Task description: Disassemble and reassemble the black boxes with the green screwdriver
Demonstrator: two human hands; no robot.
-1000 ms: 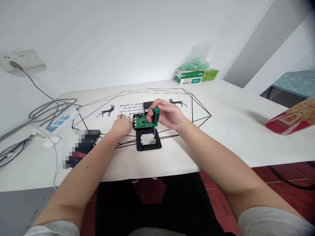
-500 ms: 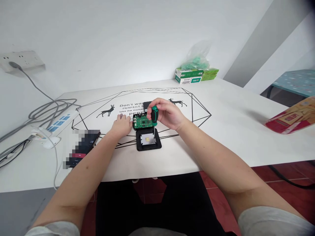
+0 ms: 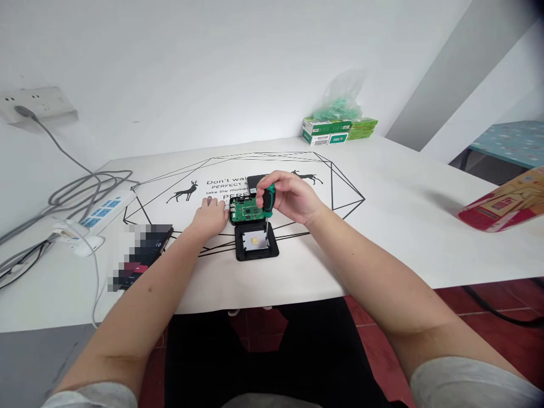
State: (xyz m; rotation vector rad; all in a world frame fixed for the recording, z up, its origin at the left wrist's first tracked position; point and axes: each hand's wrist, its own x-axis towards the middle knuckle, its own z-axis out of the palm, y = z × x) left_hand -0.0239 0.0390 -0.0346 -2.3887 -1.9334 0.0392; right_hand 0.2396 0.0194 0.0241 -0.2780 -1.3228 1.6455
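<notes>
My right hand [image 3: 293, 195] is closed around the green-and-black handle of a screwdriver [image 3: 268, 203], held nearly upright. Its shaft points down to the right side of a black cover [image 3: 240, 253], which lies flat with a silvery metal plate [image 3: 250, 245] and a small yellowish pad on it. Just behind the cover is a black case holding a green circuit board [image 3: 245, 212]. My left hand [image 3: 211, 218] lies on the table at the board's left edge, fingers stretched forward. Partly hidden behind my right hand is another dark flat piece [image 3: 255, 182].
A phone [image 3: 147, 258], partly blurred out, lies beside my left forearm. Grey cables and a power strip [image 3: 104, 215] occupy the left. Green boxes [image 3: 327, 127] with a plastic bag [image 3: 342, 96] stand by the wall; a red-and-yellow package [image 3: 501, 207] is at the right edge.
My right hand and the top of the screwdriver handle have shifted slightly to the right. The screwdriver's tip stays at the cover's right side. My left hand has not moved.
</notes>
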